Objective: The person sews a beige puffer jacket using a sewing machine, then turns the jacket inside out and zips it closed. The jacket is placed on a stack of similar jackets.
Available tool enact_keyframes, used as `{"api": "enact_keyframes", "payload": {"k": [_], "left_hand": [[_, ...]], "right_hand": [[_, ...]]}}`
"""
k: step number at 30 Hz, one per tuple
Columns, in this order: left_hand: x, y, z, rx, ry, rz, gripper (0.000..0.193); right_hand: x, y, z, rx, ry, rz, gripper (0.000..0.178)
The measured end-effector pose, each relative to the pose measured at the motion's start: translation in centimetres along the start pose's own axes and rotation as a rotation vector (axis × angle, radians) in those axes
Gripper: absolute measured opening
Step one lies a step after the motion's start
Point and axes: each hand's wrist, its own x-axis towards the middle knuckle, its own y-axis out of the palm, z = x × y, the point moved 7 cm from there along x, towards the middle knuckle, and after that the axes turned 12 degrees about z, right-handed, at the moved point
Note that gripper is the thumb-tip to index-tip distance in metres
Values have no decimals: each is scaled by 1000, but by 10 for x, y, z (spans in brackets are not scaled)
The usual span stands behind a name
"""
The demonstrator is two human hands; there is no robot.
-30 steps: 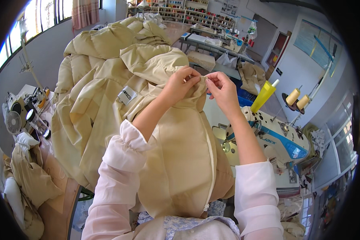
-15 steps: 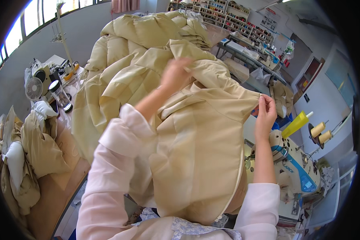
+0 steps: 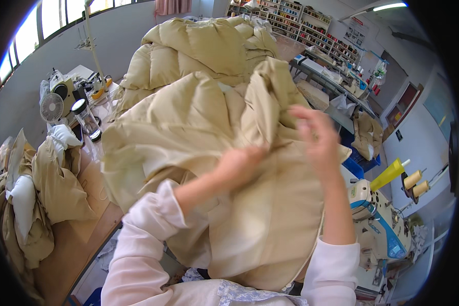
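Note:
A beige padded jacket (image 3: 270, 204) with a pale zip down its right edge lies spread in front of me and over my lap. My left hand (image 3: 242, 163) is on the middle of the jacket, beside a bunched upright fold. Motion smears its fingers, so its grip is unclear. My right hand (image 3: 316, 135) is raised over the jacket's right side, fingers bent and apart, with nothing seen in it, also blurred. Behind the jacket rises a large heap of beige quilted garments (image 3: 188, 46).
A sewing machine (image 3: 375, 219) stands at the right, near a yellow cone (image 3: 387, 176) and thread spools (image 3: 415, 183). On the left are a small fan (image 3: 51, 108), a clear jar (image 3: 86, 120) and more beige pieces (image 3: 58, 178). Thread shelves (image 3: 311, 25) line the back.
My right hand has let go of the jacket's right corner and moved inward. My left hand has come down toward me. Cloth in the middle is now bunched upright.

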Motion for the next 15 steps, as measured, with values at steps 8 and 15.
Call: {"api": "enact_keyframes", "payload": {"k": [8, 15], "left_hand": [[7, -15, -63, 34, 203, 187, 17], [110, -126, 147, 613, -151, -388, 64]], "right_hand": [[-51, 132, -96, -682, 104, 488, 37], [-63, 131, -81, -652, 57, 316, 41]]}}
